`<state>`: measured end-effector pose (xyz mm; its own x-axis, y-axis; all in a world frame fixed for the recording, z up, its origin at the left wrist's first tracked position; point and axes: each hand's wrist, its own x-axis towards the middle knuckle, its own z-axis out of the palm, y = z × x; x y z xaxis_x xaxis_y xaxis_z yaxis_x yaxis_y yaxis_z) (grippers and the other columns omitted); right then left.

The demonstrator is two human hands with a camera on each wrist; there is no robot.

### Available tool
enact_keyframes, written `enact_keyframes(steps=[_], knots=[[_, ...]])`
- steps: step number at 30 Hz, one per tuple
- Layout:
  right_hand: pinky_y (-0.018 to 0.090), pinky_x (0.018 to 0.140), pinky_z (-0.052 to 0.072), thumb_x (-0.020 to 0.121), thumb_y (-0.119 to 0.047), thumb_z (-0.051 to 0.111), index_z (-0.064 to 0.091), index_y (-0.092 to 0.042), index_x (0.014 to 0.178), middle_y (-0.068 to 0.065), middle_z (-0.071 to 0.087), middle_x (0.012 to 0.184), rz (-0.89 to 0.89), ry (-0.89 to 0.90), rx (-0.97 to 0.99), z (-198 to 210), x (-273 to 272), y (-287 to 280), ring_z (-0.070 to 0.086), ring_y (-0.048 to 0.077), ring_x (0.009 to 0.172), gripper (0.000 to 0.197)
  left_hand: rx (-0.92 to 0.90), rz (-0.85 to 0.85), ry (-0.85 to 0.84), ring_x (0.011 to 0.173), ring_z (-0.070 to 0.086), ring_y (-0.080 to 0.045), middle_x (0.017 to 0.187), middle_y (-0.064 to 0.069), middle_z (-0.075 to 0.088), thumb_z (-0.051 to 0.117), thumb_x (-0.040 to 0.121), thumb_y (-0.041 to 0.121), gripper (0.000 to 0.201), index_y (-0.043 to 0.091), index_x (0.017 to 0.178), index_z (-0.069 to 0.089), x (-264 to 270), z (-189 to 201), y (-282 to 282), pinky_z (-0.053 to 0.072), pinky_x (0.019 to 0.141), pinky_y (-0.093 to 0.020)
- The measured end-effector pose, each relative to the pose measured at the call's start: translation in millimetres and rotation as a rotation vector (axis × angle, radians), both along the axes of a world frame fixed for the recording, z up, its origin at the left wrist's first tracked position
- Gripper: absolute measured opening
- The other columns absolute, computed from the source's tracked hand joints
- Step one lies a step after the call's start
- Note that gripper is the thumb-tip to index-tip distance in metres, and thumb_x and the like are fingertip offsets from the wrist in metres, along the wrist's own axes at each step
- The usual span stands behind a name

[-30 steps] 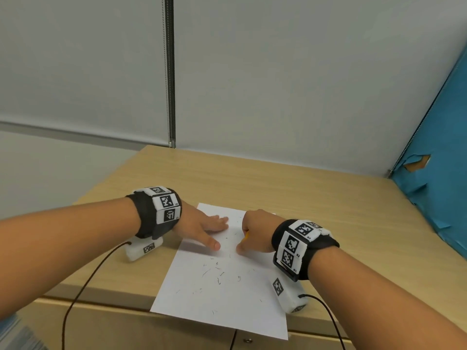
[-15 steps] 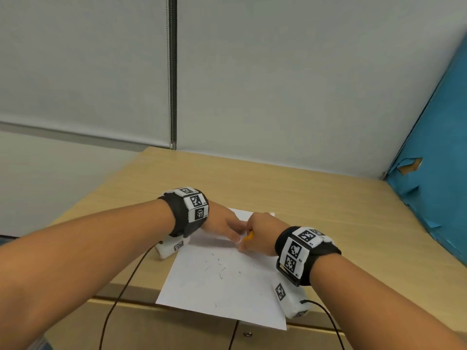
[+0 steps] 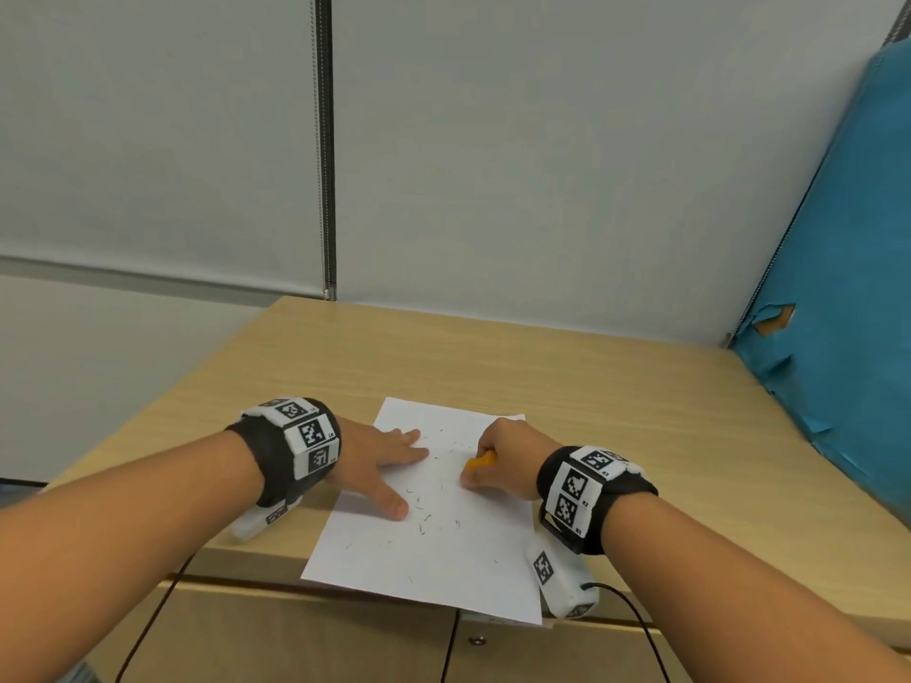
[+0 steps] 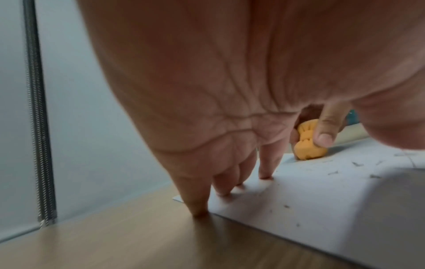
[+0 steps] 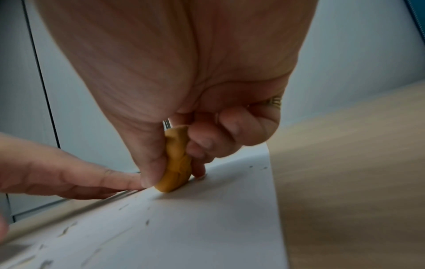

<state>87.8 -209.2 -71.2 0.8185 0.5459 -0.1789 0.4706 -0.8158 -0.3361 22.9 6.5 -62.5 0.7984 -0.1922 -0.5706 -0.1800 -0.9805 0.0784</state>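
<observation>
A white sheet of paper (image 3: 443,549) lies on the wooden tabletop (image 3: 616,401), its near edge hanging over the front. Dark eraser crumbs (image 3: 423,522) are scattered on it. My left hand (image 3: 389,460) lies flat with straight fingers pressing the sheet's left part; in the left wrist view its fingertips (image 4: 264,174) rest on the paper (image 4: 322,209). My right hand (image 3: 503,458) pinches an orange eraser (image 3: 480,460) between thumb and fingers and holds its tip against the sheet. The eraser (image 5: 176,162) shows in the right wrist view, and the eraser (image 4: 308,142) in the left wrist view.
A grey wall with a dark vertical strip (image 3: 325,140) stands behind the table. A blue torn panel (image 3: 848,288) borders the right side. Cables (image 3: 636,618) run from the wrist cameras over the front edge, above cabinet doors (image 3: 296,633).
My left hand drew close to the right hand half a second ago, then moved back left and spread flat. The right hand with the eraser shifted slightly right on the sheet.
</observation>
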Motion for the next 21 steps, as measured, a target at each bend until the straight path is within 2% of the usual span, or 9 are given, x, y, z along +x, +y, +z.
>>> enact_keyframes(steps=[3,6,9,10,12,14,16,18,21], knots=[[0.031,0.067,0.045,0.089,-0.040,0.071,0.071,-0.002,0.097,0.004,0.063,0.086,0.025,-0.013,-0.042,0.6,1.3,-3.1,0.056,0.020,0.074,0.039,-0.005,0.016,-0.017,0.151,0.001,-0.010,0.163,0.014,-0.015,0.047,0.091,0.066,0.087,0.038,0.156,-0.003,-1.0,4.1,0.9,0.003,0.119,-0.034],[0.033,0.069,0.047,0.091,-0.040,0.069,0.071,-0.003,0.103,0.005,0.064,0.089,0.030,-0.016,-0.061,2.7,4.3,-11.3,0.058,0.022,0.078,0.039,-0.004,0.022,-0.016,0.151,0.000,-0.010,0.163,0.014,-0.014,0.048,0.091,0.067,0.088,0.037,0.156,-0.003,-0.1,3.9,2.5,0.003,0.119,-0.035],[0.037,0.078,0.054,0.095,-0.043,0.066,0.069,-0.008,0.105,0.008,0.070,0.101,-0.038,-0.010,-0.026,5.1,15.2,-29.4,0.066,0.027,0.089,0.038,-0.017,0.006,-0.017,0.151,-0.001,-0.008,0.163,0.014,-0.013,0.048,0.091,0.066,0.087,0.036,0.157,-0.002,1.9,3.2,4.2,0.003,0.119,-0.034],[0.036,0.076,0.055,0.096,-0.043,0.064,0.067,-0.008,0.106,0.008,0.070,0.098,-0.076,0.012,-0.007,4.8,19.3,-37.3,0.067,0.026,0.085,0.037,-0.022,0.002,-0.021,0.150,-0.001,-0.008,0.163,0.015,-0.013,0.049,0.091,0.066,0.088,0.036,0.157,-0.001,3.2,2.5,6.0,0.003,0.119,-0.034],[0.031,0.061,0.054,0.099,-0.041,0.062,0.061,-0.008,0.106,0.005,0.066,0.083,-0.158,0.132,0.053,1.1,25.9,-52.4,0.061,0.021,0.065,0.034,-0.036,-0.005,-0.020,0.150,-0.003,-0.005,0.163,0.017,-0.013,0.056,0.087,0.067,0.094,0.037,0.157,0.000,6.5,0.4,11.0,0.002,0.119,-0.035],[0.027,0.051,0.048,0.100,-0.039,0.062,0.056,-0.009,0.109,0.003,0.059,0.073,-0.188,0.252,0.084,-3.8,29.7,-62.7,0.053,0.018,0.056,0.032,-0.045,-0.015,-0.013,0.149,-0.006,-0.003,0.162,0.020,-0.014,0.064,0.081,0.067,0.103,0.040,0.156,0.000,9.9,-3.0,15.4,0.002,0.122,-0.038],[0.028,0.054,0.046,0.100,-0.039,0.062,0.054,-0.011,0.112,0.003,0.057,0.073,-0.165,0.307,0.092,-7.8,33.0,-66.7,0.050,0.017,0.059,0.032,-0.051,-0.022,0.001,0.148,-0.012,-0.003,0.161,0.021,-0.017,0.068,0.079,0.064,0.106,0.040,0.156,-0.001,12.4,-4.5,17.8,0.000,0.122,-0.043],[0.027,0.056,0.046,0.100,-0.041,0.061,0.052,-0.017,0.108,0.002,0.058,0.073,-0.138,0.308,0.065,-9.2,35.8,-65.6,0.050,0.017,0.061,0.027,-0.065,-0.035,0.012,0.148,-0.016,-0.005,0.161,0.018,-0.019,0.068,0.083,0.058,0.103,0.038,0.157,0.000,13.0,-2.8,18.7,-0.003,0.122,-0.042],[0.026,0.057,0.045,0.101,-0.041,0.059,0.051,-0.020,0.107,0.002,0.058,0.075,-0.125,0.324,0.054,-6.6,37.5,-64.0,0.050,0.017,0.062,0.024,-0.066,-0.045,-0.028,0.149,-0.010,-0.007,0.163,0.017,-0.011,0.063,0.092,0.045,0.085,0.037,0.157,0.008,13.0,1.5,20.8,-0.001,0.121,-0.038]])
